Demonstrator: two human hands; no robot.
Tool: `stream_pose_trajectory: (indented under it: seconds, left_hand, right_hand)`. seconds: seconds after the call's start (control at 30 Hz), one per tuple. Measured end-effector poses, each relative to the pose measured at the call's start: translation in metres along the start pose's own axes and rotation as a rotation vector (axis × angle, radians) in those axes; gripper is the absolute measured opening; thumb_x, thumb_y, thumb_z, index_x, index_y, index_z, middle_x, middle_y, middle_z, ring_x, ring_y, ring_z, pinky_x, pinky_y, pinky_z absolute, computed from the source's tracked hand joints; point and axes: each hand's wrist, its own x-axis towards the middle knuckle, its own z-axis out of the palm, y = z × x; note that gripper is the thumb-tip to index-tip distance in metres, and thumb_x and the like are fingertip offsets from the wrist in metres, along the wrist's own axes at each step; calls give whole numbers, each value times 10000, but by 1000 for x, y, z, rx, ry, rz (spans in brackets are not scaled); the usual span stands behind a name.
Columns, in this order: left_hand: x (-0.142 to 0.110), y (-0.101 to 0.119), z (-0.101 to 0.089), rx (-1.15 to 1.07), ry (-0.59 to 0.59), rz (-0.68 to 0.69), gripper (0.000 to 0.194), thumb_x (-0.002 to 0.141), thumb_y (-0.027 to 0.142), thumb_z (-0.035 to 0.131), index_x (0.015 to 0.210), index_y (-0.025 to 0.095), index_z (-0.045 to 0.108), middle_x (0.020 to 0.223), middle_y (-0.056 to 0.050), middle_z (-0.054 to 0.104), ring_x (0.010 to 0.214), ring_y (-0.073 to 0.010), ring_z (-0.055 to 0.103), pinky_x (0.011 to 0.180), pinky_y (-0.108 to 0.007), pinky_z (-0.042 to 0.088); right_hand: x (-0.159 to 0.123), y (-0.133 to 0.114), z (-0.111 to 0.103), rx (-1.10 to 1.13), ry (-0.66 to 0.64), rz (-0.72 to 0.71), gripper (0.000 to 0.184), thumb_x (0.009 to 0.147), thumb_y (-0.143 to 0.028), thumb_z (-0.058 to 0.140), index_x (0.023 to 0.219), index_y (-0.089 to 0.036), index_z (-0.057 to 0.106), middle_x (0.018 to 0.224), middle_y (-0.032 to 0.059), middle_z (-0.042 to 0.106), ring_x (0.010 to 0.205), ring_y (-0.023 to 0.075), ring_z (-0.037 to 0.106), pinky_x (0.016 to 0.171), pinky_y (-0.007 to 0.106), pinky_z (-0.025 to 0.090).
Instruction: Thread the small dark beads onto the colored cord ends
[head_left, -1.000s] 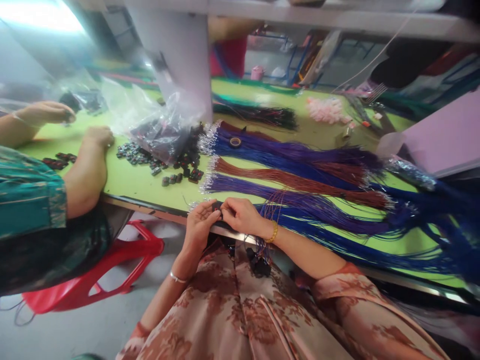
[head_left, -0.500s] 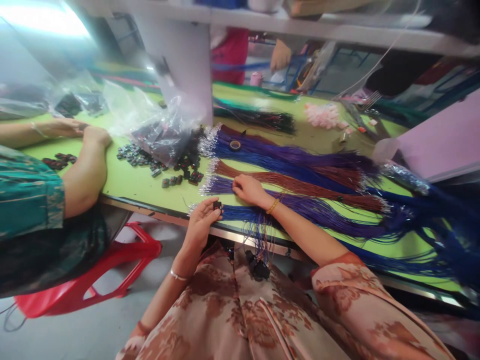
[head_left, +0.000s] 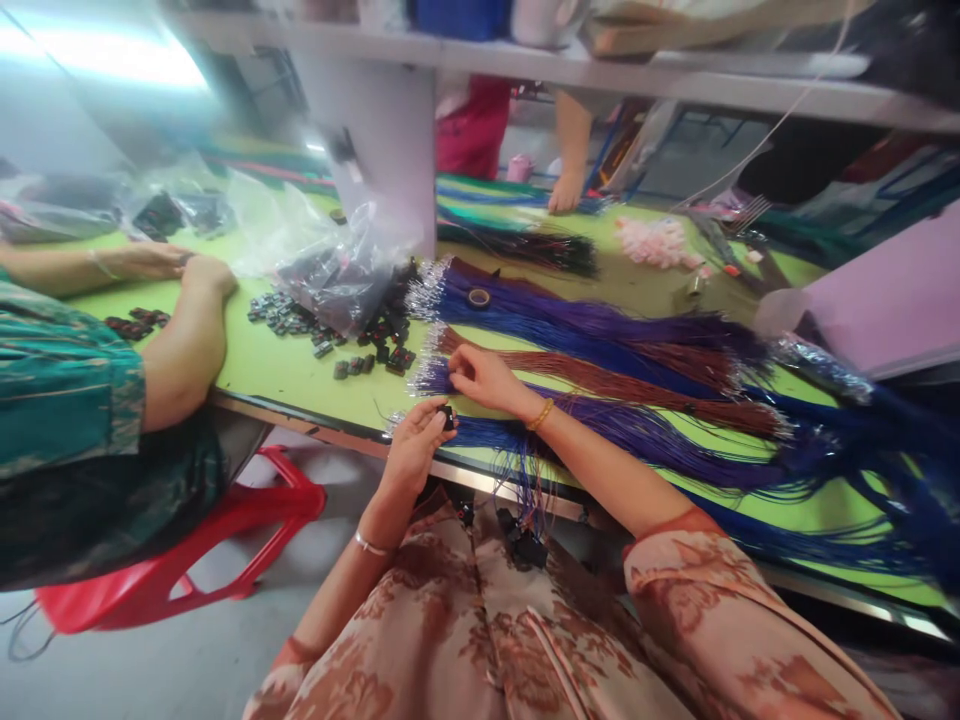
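My left hand [head_left: 420, 440] is closed on a small black connector housing [head_left: 448, 417], pinched between thumb and fingers at the table's front edge. Just above and to the right, my right hand [head_left: 484, 380] is curled over the purple wires [head_left: 622, 425], close to their silver terminal ends [head_left: 426, 377]. Whatever its fingertips pinch is hidden. Blue wires [head_left: 484, 432] lie beside my left hand, and brown wires [head_left: 570, 370] run behind my right. Several wired black connectors [head_left: 525, 545] hang over the edge against my lap.
Loose black connectors [head_left: 289, 318] lie around a clear plastic bag [head_left: 334, 280]. A tape roll [head_left: 478, 298] rests on more wires. At left, a co-worker's hands [head_left: 199, 270] meet above the table, with a red stool [head_left: 187, 560] below. Another person's hand [head_left: 568, 190] is across the table.
My right hand has slid left along the purple wires toward their terminal ends. My left hand has turned the black connector housing slightly. The hand across the table has lowered onto the wires there.
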Motion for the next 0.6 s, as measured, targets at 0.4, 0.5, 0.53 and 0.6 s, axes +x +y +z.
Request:
stream_pose_trajectory:
  seconds: [0.4,0.5,0.53,0.6]
  left_hand:
    - [-3,4,2,-76,-21,20,311,694,268,766,973,183,658,897,-24,656,782,-104,620,705,-215,532]
    - [-3,5,5,-88,-38,8,292,708,249,747,975,184,647,915,-27,645,794,-105,609,721,-220,523]
    - [-2,4,6,-89,-47,-1,291,717,247,739,984,182,643,913,-28,642,794,-106,605,729,-225,521]
    - [-1,3,6,-95,-62,-17,293,733,244,724,1004,177,636,902,-29,633,796,-107,601,747,-233,514]
  right_hand:
    - [-27,-29,1,438,-50,115,114,791,-269,568,790,-156,581,654,-19,609,559,85,501,547,206,391]
    - [-45,-27,0,364,-6,92,95,780,-251,579,777,-156,589,653,-19,592,551,79,465,527,199,372]
    - [-49,-27,1,325,19,65,84,776,-241,579,766,-157,586,654,-20,581,551,78,454,526,199,366]
    - [-56,-26,4,229,69,3,58,771,-215,574,752,-161,576,665,-17,565,562,80,449,539,204,363]
